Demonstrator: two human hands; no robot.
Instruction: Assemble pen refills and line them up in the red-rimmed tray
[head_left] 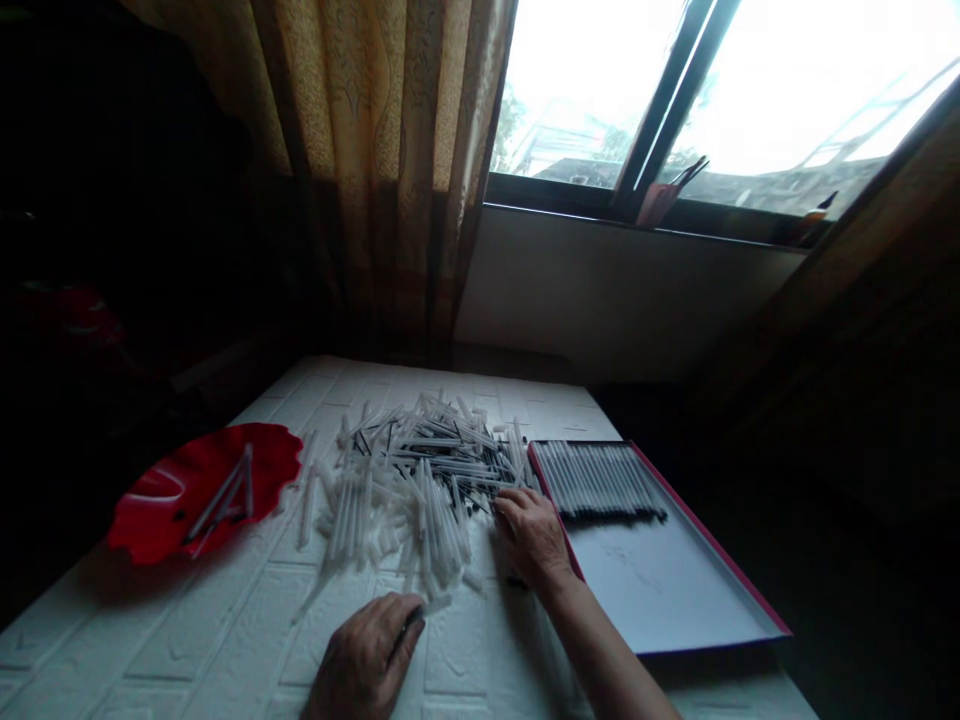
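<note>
My left hand [367,655] is closed near the table's front edge. A short translucent plastic tube [437,605] sticks out at its fingertips, with a dark bit between thumb and finger. My right hand [531,532] rests by the pile's right side, fingers bent and pressed together over small black pieces; what they pinch is hidden. Before both hands lies a heap of translucent pen barrels [441,520] mixed with thin dark refills [442,440]. To the right, a shallow red-edged box [660,590] holds a row of pens [600,480] with black ends, side by side.
A red wavy-rimmed bowl [157,505] with a few clear tubes in it stands at the left. The white brick-patterned table [187,635] carries everything. Behind are a curtain [367,150] and a window with a pink holder [657,203] on its sill.
</note>
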